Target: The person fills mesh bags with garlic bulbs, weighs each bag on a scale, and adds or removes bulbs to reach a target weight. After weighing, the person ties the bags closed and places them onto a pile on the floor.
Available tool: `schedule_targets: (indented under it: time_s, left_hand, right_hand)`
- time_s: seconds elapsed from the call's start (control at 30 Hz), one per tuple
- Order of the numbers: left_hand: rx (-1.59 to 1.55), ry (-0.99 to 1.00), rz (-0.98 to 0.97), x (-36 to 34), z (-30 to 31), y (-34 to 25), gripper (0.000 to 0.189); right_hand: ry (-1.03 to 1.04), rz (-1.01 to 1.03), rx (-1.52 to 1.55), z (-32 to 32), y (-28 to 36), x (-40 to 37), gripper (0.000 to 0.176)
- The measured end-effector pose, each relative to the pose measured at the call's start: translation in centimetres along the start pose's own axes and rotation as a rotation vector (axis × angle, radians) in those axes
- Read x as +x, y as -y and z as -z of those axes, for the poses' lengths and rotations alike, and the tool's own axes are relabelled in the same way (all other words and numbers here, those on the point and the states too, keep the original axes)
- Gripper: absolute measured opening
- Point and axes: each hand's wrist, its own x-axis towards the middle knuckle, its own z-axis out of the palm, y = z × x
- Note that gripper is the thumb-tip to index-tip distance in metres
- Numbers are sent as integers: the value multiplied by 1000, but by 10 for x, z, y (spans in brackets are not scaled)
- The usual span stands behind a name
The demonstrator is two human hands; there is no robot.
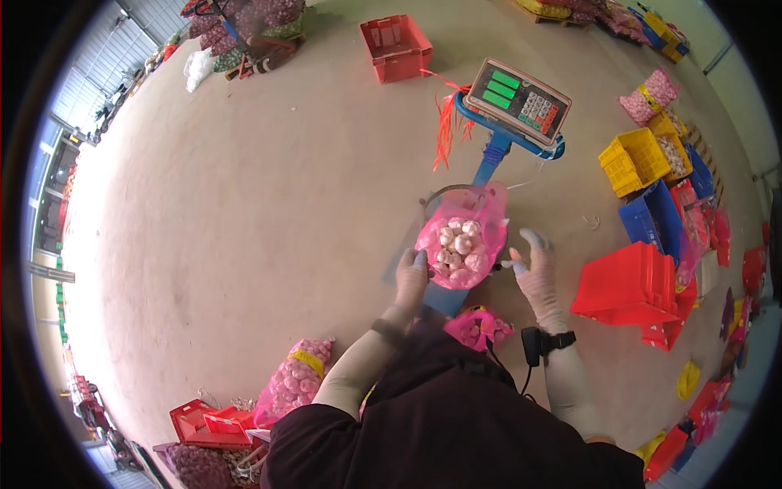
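A pink mesh bag (495,216) stands with its mouth spread wide on the blue platform scale (444,301). Inside it lie several white garlic bulbs (463,244). My left hand (411,279), in a pale glove, is closed on the near left rim of the bag. To the right of the bag, my right hand (536,275) has its fingers apart and holds nothing; its thumb side is close to the rim. The scale's display (521,102), with green screens and a keypad, sits on a blue post beyond the bag. A dark curved hoop shows behind the bag's mouth.
Another pink bag of garlic (479,328) is close in front of my body. A filled bag (297,379) stands at lower left. Red crates (627,285), a blue crate (652,216) and a yellow crate (634,161) line the right. Another red crate (397,50) lies beyond the scale.
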Motion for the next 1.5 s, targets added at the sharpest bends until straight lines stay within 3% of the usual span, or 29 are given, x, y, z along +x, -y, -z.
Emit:
schedule_targets:
  time_s: [0.1,0.17,0.23,0.3,0.37,0.47,0.53,0.6,0.8,0.93,1.03,1.23,1.3,1.43,1.5]
  left_hand:
    - [-26,15,-13,3,-1,-3,14]
    - [-46,33,1,7,1,-1,15]
    - [-29,44,10,12,3,4,16]
    - [-10,66,8,19,2,8,17]
    - [35,73,-22,25,4,15,19]
    - [180,124,31,18,6,4,38]
    - [282,149,103,8,7,-4,48]
    - [367,223,149,3,11,-4,68]
    - [450,225,68,5,6,8,77]
    - [465,208,23,-1,4,11,75]
    - [519,172,-119,19,10,43,76]
    - [612,109,-224,18,13,47,75]
    - [621,108,-311,15,14,44,73]
    - [647,155,-239,-22,4,-4,70]
    - [818,214,-210,-25,1,-7,56]
  right_hand:
    - [51,-216,-11,-11,-41,-56,31]
    - [132,-479,179,-29,-78,-108,27]
    - [280,-709,59,-29,-89,-146,25]
    - [582,-798,131,-53,-158,-219,26]
    - [743,-1067,-98,-37,-137,-238,23]
    - [782,-1107,-58,-18,-127,-256,29]
    - [830,-1272,-32,-16,-136,-267,33]
    - [763,-1296,-56,-23,-144,-278,33]
    - [715,-1175,15,-14,-130,-251,27]
    - [714,-1102,68,-11,-113,-232,21]
    - [666,-1001,132,-22,-122,-243,20]
    - [712,-1155,173,-9,-107,-246,22]
    - [733,-1165,107,-23,-131,-270,23]
    - [776,-1215,-31,-20,-134,-278,26]
    - [714,-1165,182,-24,-143,-275,26]
